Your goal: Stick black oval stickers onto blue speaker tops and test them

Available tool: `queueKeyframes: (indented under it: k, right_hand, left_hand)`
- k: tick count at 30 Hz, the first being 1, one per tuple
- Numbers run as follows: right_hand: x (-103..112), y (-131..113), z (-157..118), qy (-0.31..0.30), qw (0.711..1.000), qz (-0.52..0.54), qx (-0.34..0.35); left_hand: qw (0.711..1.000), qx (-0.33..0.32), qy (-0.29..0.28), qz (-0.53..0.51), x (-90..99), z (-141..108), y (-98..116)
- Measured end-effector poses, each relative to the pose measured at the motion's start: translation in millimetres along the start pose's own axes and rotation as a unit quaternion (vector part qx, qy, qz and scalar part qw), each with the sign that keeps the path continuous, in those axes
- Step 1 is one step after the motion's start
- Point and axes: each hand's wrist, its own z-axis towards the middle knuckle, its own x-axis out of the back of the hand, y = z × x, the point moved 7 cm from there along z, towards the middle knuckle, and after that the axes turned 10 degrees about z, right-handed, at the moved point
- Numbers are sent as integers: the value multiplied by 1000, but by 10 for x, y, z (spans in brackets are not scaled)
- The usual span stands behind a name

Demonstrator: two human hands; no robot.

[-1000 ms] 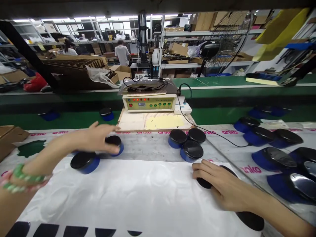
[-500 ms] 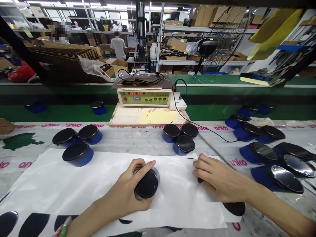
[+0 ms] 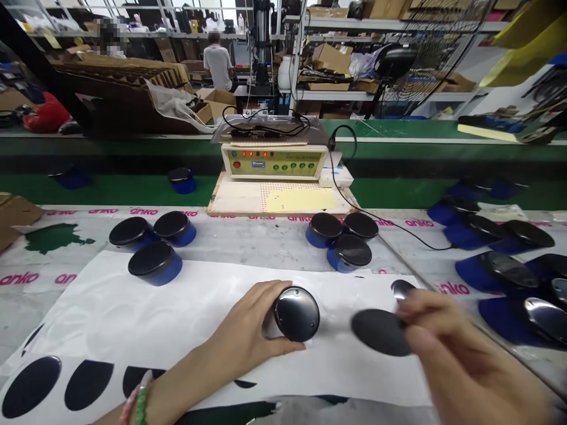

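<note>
My left hand (image 3: 254, 321) wraps its fingers and thumb round a black-topped round canister (image 3: 296, 314), held upright over the white sheet, its glossy top with small holes facing me. My right hand (image 3: 465, 354), blurred, pinches a thin black disc (image 3: 380, 332) by its right edge, to the right of the canister and apart from it. Several black shapes lie along the near left of the white sheet (image 3: 212, 283), among them a full oval (image 3: 32, 386). Another small glossy black oval (image 3: 402, 289) shows just beyond my right fingers.
Three blue canisters with black tops (image 3: 155, 260) stand at the left, three more (image 3: 349, 251) beyond the sheet, and several (image 3: 496, 271) crowd the right. A control box (image 3: 274, 162) with lit red displays sits on a board; its black cable (image 3: 398, 227) runs rightward across the table.
My right hand has come up and right from the sheet with the black disc in its fingers. The canister in my left hand has turned its top toward me. The view has shifted slightly.
</note>
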Motion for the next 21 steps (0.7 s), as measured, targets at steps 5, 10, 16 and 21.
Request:
queueKeyframes:
  k: [5,10,16,21]
  right_hand:
    - [-965,79,-11,-23,958,237,-159]
    - [-1136,221,-69,-23,936,277,-214]
    - [-1136,246,-79,-21,943,267,-196]
    - [-1096,130,-44,-3,969,198,-150]
  left_hand:
    - [999,-38,27,-7,52,22,72]
    - [998,-48,36,-12,45,27,63]
    - [997,-53,42,-19,37,19,48]
    - [997,-59,44,-19,50,23,60]
